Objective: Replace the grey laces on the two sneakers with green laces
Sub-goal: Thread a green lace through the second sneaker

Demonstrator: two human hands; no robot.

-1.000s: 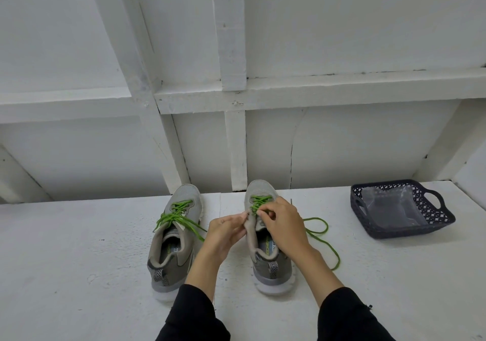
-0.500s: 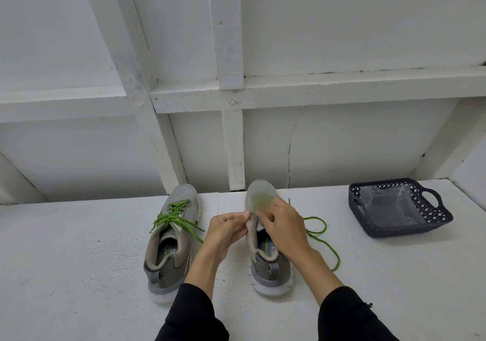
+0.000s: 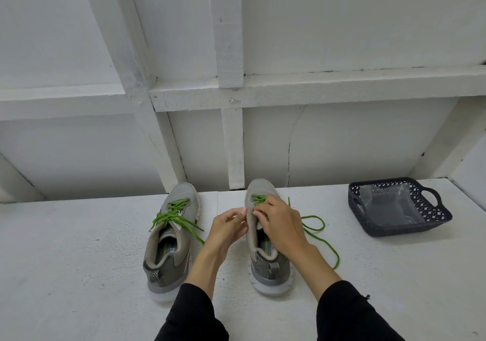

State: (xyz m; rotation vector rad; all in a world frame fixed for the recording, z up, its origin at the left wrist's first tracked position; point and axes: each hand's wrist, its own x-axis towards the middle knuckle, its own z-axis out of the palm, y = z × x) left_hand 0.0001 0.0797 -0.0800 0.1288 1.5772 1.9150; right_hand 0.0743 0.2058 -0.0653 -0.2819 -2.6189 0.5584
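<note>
Two grey sneakers stand side by side on the white surface, toes away from me. The left sneaker is laced in green, its loose ends draped over both sides. On the right sneaker, green lace crosses the eyelets near the toe, and a long free end curls over the surface to its right. My left hand pinches the shoe's left eyelet edge. My right hand lies over the tongue, fingertips closed at the lace by the upper eyelets; the exact grip is hidden.
A dark perforated plastic basket with handles sits at the right, a clear plastic bag inside it. White wooden beams and panels rise directly behind the shoes. Black sleeves cover both my forearms.
Both hands stay on the right sneaker with only small finger shifts. The view has shifted slightly, and the lace near the toe, blurred half a second ago, is sharp again.
</note>
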